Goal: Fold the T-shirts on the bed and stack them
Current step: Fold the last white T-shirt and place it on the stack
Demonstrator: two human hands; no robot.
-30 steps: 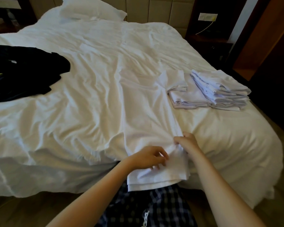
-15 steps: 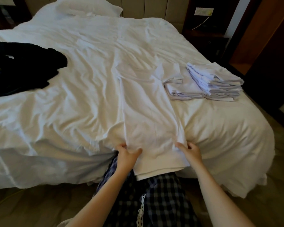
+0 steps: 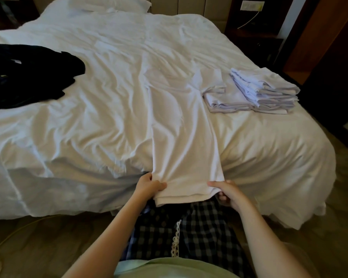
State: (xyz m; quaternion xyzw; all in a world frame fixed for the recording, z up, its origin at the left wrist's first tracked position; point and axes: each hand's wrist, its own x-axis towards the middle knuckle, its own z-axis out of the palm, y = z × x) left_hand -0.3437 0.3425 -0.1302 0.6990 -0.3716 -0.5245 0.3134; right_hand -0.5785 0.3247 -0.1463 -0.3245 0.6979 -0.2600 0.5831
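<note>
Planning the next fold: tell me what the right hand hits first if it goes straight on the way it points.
The right hand points up and left, so it would likely press into the white T-shirt it grips, then the bed edge behind; depth is unclear.

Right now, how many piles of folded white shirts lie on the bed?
2. The low pile lies on the right side of the bed, beside the spread shirt. The tall pile sits close against its right side. Each pile may hide more shirts.
</note>
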